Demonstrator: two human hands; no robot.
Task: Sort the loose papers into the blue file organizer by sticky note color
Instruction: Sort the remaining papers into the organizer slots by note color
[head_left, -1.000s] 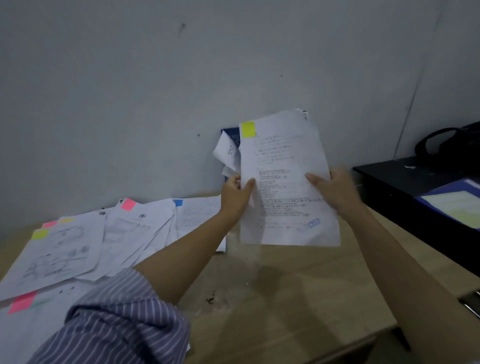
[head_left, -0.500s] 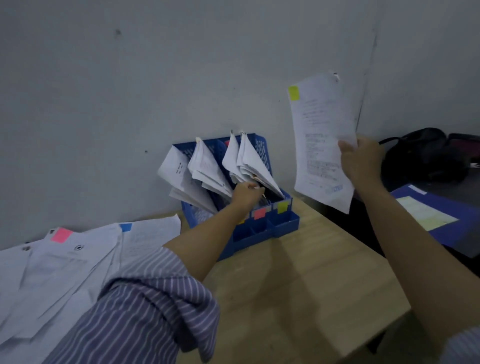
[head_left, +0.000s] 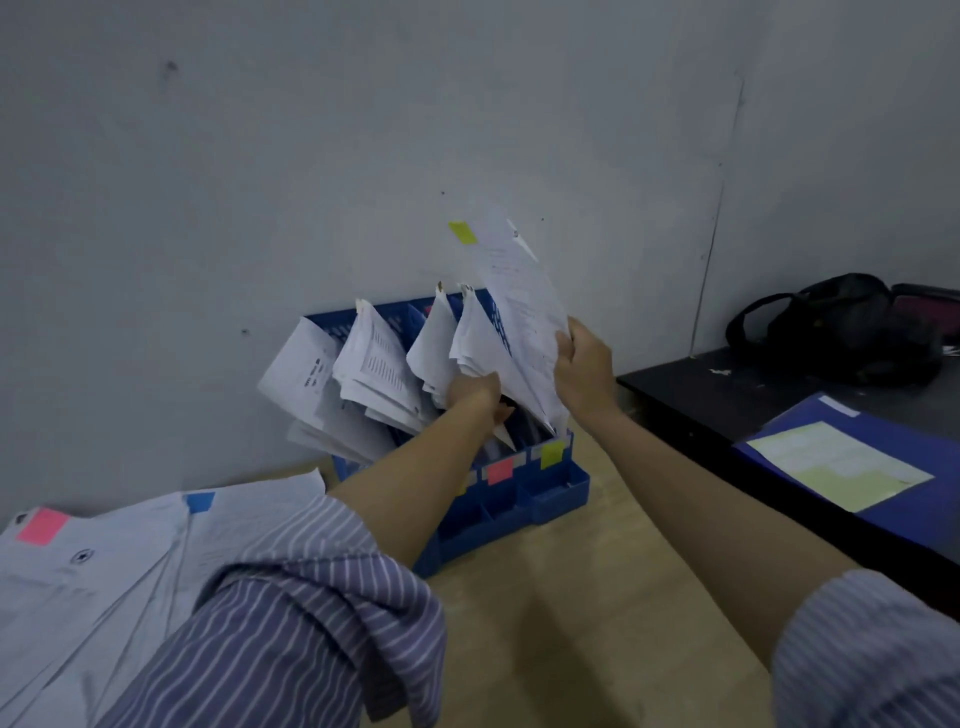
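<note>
The blue file organizer (head_left: 556, 493) stands against the wall on the wooden table, its slots stuffed with white papers. A pink tab (head_left: 500, 471) and a yellow tab (head_left: 551, 454) mark its front slots. My right hand (head_left: 584, 371) grips a white sheet (head_left: 519, 312) with a yellow sticky note (head_left: 462, 232); its lower edge dips into the rightmost slot behind the yellow tab. My left hand (head_left: 475, 392) reaches among the filed papers (head_left: 379, 364) and holds them leftward; its fingers are hidden.
Loose papers (head_left: 104, 566) with pink (head_left: 42, 526) and blue (head_left: 200, 502) sticky notes lie spread at the left. A dark side table (head_left: 727, 400) at the right carries a blue folder (head_left: 841, 462) and a black bag (head_left: 841, 327). The wall stands close behind the organizer.
My right hand has brought the yellow-noted sheet down and left from mid-air into the organizer's rightmost slot. My left hand stays among the filed papers.
</note>
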